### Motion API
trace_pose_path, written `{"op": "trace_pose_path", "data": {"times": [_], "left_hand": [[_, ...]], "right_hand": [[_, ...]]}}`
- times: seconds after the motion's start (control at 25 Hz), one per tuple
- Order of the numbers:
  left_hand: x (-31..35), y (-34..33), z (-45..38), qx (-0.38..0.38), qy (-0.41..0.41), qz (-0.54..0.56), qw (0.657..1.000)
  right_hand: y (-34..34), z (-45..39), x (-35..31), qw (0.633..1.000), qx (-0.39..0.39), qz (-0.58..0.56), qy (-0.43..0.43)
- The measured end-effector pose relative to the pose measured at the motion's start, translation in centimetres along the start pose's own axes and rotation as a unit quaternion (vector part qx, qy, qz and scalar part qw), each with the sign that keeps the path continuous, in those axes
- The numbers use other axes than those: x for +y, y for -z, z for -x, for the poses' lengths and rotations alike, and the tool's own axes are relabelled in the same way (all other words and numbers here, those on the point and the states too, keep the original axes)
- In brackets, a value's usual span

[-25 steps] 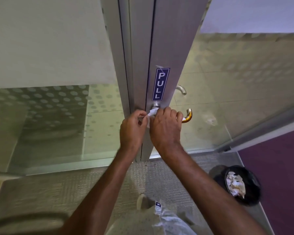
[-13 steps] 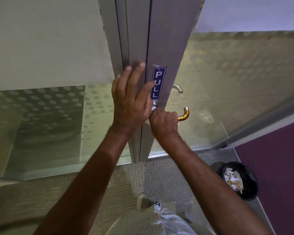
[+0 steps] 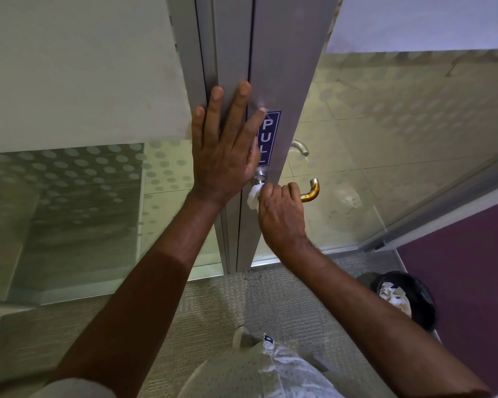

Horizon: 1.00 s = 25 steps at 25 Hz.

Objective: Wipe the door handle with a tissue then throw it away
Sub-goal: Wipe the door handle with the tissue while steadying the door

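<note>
Currently mid-wipe. Right hand (image 3: 282, 214) is fisted round the handle (image 3: 311, 191) with the tissue (image 3: 253, 196) bunched in its grip; white wad pokes out at 9 o'clock of the fist, right at the handle's base by the door (image 3: 288, 81). Only the curved gold tip shows at 3 o'clock of the knuckles. Left hand (image 3: 227, 150) is flat and spread wide on the door edge, holding nothing, partly covering the PULL sign (image 3: 269, 136), looks like bracing.

Bin (image 3: 406, 297) sits on the floor at 5 o'clock of the handle, already holding crumpled paper.

Next, by my read: run the tissue along the bar out to the tip, since that end looks uncovered. Then release and carry the wad down to the bin. Keep the brace so the door doesn't swing.
</note>
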<state>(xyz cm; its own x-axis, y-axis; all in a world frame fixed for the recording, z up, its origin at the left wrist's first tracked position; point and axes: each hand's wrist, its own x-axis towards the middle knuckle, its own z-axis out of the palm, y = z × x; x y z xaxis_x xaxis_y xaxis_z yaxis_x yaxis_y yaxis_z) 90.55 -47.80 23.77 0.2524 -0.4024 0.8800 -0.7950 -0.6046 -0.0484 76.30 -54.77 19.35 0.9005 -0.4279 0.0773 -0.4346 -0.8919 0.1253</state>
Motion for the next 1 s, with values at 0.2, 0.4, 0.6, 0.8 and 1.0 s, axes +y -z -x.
{"op": "trace_pose_path", "data": {"times": [0.2, 0.4, 0.6, 0.8, 1.0], "left_hand": [[0.1, 0.2, -0.2, 0.007, -0.012, -0.006, 1.000], [-0.1, 0.1, 0.0, 0.004, -0.007, -0.016, 1.000], [-0.3, -0.4, 0.1, 0.002, -0.003, -0.009, 1.000], [0.0, -0.3, 0.2, 0.009, 0.006, 0.013, 1.000], [0.1, 0.0, 0.1, -0.003, -0.006, -0.002, 1.000]], "right_hand": [[1.3, -1.9, 0.4, 0.998, -0.026, 0.026, 0.048], [0.3, 0.7, 2.1, 0.999, 0.024, -0.024, 0.024], [0.6, 2.0, 2.8, 0.999, 0.042, 0.016, 0.019], [1.4, 0.8, -2.1, 0.997, -0.051, 0.021, -0.062], [0.5, -0.8, -1.7, 0.997, -0.012, 0.006, -0.077]]}}
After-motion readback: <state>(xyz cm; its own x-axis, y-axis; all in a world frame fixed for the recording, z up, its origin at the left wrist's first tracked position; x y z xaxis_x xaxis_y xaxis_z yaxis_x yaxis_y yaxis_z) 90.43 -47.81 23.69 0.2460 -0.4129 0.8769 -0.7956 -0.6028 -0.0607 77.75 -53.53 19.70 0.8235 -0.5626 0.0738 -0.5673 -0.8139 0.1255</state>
